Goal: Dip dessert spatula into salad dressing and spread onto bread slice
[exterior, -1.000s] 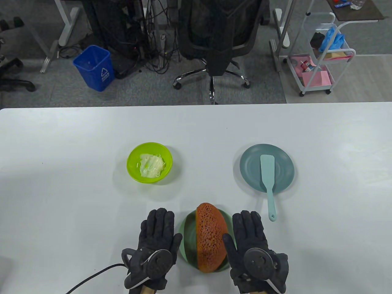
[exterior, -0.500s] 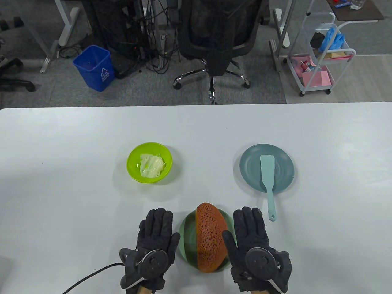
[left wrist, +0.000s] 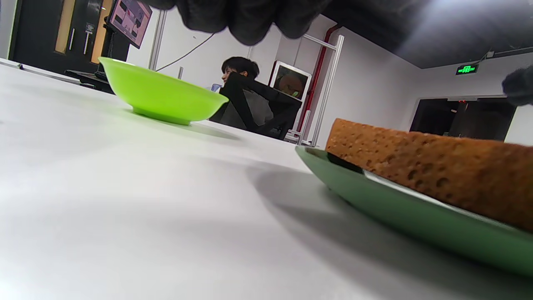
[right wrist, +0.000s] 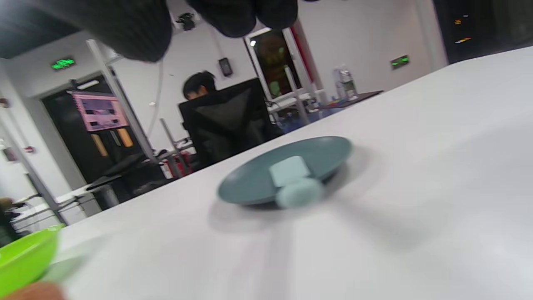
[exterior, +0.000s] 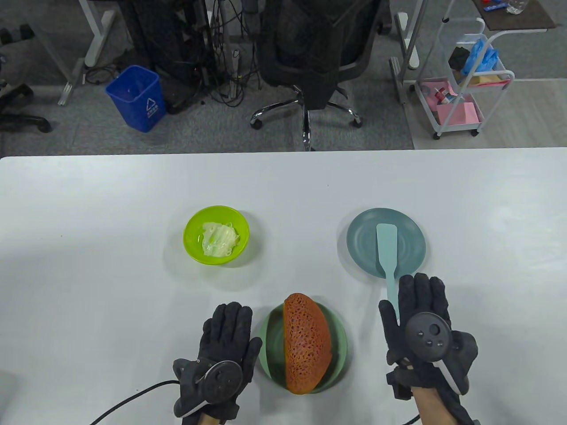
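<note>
A light-teal spatula [exterior: 386, 256] lies with its blade on a grey-blue plate [exterior: 412, 237] and its handle off the near rim. My right hand [exterior: 416, 305] hovers open over the handle's end, holding nothing. In the right wrist view the handle's end [right wrist: 299, 192] points at the camera, with the grey-blue plate [right wrist: 250, 183] behind it. A brown bread slice [exterior: 306, 343] lies on a green plate [exterior: 272, 345]; it also shows in the left wrist view [left wrist: 433, 171]. A lime bowl [exterior: 195, 226] holds pale salad dressing [exterior: 219, 239]. My left hand [exterior: 226, 336] rests flat and open on the table, left of the green plate.
The white table [exterior: 88, 265] runs wide on both sides. Beyond its far edge stand an office chair [exterior: 310, 53], a blue bin [exterior: 135, 97] and a white cart [exterior: 469, 75]. A black cable [exterior: 128, 400] trails from my left wrist.
My right hand has moved from beside the green plate up and to the right, over the spatula's handle end. My left hand has stayed in place.
</note>
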### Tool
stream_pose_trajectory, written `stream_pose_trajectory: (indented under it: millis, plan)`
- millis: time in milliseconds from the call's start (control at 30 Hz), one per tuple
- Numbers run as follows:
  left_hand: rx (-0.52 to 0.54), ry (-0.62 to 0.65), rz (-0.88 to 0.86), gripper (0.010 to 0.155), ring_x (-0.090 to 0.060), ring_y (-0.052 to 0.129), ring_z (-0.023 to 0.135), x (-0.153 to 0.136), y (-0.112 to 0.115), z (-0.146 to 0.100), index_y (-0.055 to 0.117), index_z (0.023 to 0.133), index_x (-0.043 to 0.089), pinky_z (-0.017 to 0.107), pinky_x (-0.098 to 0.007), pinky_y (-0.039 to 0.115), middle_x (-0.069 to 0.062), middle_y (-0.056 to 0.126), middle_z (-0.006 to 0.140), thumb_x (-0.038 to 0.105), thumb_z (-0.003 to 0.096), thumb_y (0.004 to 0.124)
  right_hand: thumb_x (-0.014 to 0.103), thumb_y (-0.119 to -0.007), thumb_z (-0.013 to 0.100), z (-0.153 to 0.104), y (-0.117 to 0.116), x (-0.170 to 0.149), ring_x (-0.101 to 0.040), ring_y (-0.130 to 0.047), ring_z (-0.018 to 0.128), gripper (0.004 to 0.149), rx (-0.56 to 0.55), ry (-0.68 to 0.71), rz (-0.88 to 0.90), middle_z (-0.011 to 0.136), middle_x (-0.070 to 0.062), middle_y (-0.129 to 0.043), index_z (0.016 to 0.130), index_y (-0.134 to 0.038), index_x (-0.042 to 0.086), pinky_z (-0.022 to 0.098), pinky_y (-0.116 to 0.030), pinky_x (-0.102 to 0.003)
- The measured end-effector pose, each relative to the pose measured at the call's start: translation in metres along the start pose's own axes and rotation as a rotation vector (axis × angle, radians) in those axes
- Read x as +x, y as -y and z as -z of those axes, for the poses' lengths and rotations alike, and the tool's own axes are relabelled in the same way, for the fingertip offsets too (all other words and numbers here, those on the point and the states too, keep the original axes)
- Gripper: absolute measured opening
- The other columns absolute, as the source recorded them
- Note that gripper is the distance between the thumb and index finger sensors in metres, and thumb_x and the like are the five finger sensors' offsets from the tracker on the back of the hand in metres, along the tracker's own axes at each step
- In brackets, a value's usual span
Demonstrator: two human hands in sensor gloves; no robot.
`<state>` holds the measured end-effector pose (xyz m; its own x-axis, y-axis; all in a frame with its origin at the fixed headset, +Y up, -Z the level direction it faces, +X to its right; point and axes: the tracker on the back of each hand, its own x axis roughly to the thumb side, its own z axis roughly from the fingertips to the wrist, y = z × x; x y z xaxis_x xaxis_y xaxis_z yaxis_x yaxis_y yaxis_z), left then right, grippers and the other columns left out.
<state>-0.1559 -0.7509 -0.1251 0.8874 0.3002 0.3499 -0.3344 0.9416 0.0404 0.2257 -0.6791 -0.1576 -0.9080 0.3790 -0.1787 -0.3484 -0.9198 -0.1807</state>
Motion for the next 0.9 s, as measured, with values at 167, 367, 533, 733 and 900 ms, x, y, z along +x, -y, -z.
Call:
stream_pose_trajectory:
  millis: [167,367,533,733,900]
  plan:
    - [-0.011,0.001,0.003,0.069,-0.053,0.051,0.109,0.0,0.001,0.001,0.046,0.119,0.01,0.074,-0.065,0.047,-0.024,0.045,0.12,0.051,0.0642,0.046,0.046,-0.078,0.059,0.021,-0.007,-0.032,-0.038,-0.028,0.115,0.065,0.042,-0.081,0.004,0.119,-0.008,-0.036,0.112,-0.045,0.026,0.085,-0.037,-0.051]
    - [-0.02,-0.006,-0.006,0.069,-0.053,0.052,0.109,-0.002,0.002,0.003,0.047,0.119,0.01,0.074,-0.065,0.047,-0.024,0.046,0.12,0.051,0.0642,0.047,0.029,-0.089,0.058,0.039,-0.027,-0.06,-0.036,-0.04,0.116,0.07,0.185,-0.049,-0.056,0.12,-0.004,-0.039,0.111,-0.043,0.034,0.085,-0.049,-0.048]
    - [-0.033,-0.017,-0.003,0.069,-0.053,0.052,0.109,-0.005,0.004,0.004,0.048,0.119,0.01,0.074,-0.065,0.047,-0.024,0.047,0.12,0.051,0.0642,0.047,0.016,-0.097,0.054,0.046,-0.045,-0.068,-0.035,-0.045,0.115,0.082,0.282,0.034,0.0,0.119,-0.001,-0.034,0.109,-0.04,0.039,0.085,-0.053,-0.046]
    - [-0.036,-0.027,-0.012,0.069,-0.053,0.053,0.109,-0.006,0.004,0.004,0.048,0.119,0.01,0.074,-0.065,0.048,-0.024,0.048,0.12,0.051,0.0641,0.047,0.012,-0.099,0.052,0.055,-0.059,-0.061,-0.034,-0.056,0.109,0.09,0.306,0.105,0.012,0.117,0.003,-0.03,0.107,-0.036,0.046,0.083,-0.058,-0.049]
    - [-0.037,-0.034,-0.023,0.067,-0.053,0.053,0.109,-0.007,0.004,0.003,0.049,0.119,0.012,0.074,-0.065,0.047,-0.024,0.048,0.12,0.051,0.0642,0.047,0.012,-0.097,0.054,0.063,-0.071,-0.057,-0.034,-0.057,0.107,0.091,0.364,0.141,-0.045,0.117,0.007,-0.023,0.105,-0.034,0.052,0.083,-0.056,-0.051]
